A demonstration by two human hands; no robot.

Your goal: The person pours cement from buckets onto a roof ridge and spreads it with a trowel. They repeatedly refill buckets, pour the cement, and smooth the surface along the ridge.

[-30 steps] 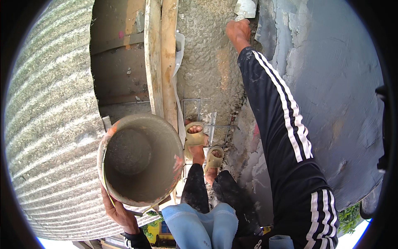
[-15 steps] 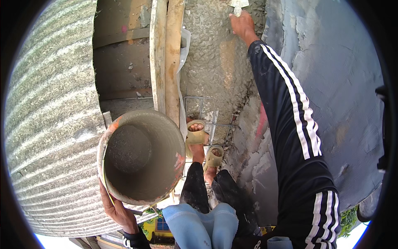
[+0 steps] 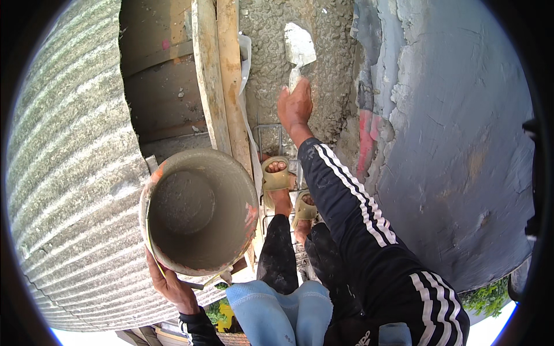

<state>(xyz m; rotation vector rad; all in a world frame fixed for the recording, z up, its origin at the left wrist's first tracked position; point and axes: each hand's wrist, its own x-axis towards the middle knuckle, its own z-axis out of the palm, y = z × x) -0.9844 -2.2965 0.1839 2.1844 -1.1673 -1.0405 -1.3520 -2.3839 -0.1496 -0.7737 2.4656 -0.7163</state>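
Note:
A round, cement-coated bucket with reddish patches is held at its lower left by my left hand, whose fingers curl around it. The inside is smeared grey, with little visible in it. My right hand grips the handle of a trowel with a pale, crusted blade. The blade is over a strip of rough grey mortar, between wooden boards and a grey plastered wall.
Corrugated sheeting fills the left side. Beside it is a dark recessed area. Wire mesh lies around my sandalled feet, below the mortar. Greenery shows at the lower right.
My right hand and the trowel have moved left and down toward my body, onto the middle of the mortar strip. The bucket in my left hand has shifted slightly upward in view.

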